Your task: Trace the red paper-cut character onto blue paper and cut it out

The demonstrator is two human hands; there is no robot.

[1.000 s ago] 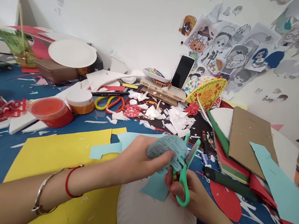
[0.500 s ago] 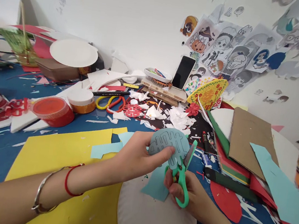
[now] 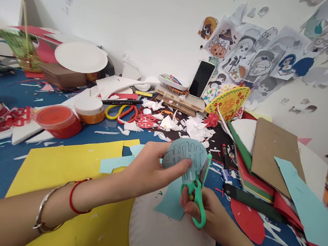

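Between the thumb and fingers of my left hand (image 3: 158, 166) is a light blue paper cutout (image 3: 183, 151) with a rounded top edge and outlined strokes drawn on it. My right hand (image 3: 205, 210) grips green-handled scissors (image 3: 200, 203) with fingers through the loops. Their blades are at the paper's lower right edge, one blade showing beside it. Below both hands lies a white paper plate (image 3: 167, 243) with a loose blue paper scrap (image 3: 171, 203) on it. A yellow sheet (image 3: 65, 167) extends under my left forearm.
Paint jars, one of them a red jar (image 3: 59, 120), stand at the left. Yellow-and-red-handled scissors (image 3: 120, 113) lie behind the yellow sheet. White paper scraps (image 3: 196, 127) litter the middle. A phone (image 3: 201, 79) leans at the back. Cardboard (image 3: 275, 152) and coloured paper are stacked at the right.
The scissors have turned slightly, and their visible blade stands more upright and closer to the paper's edge. The blue cutout has shifted a little; my left hand still holds it.
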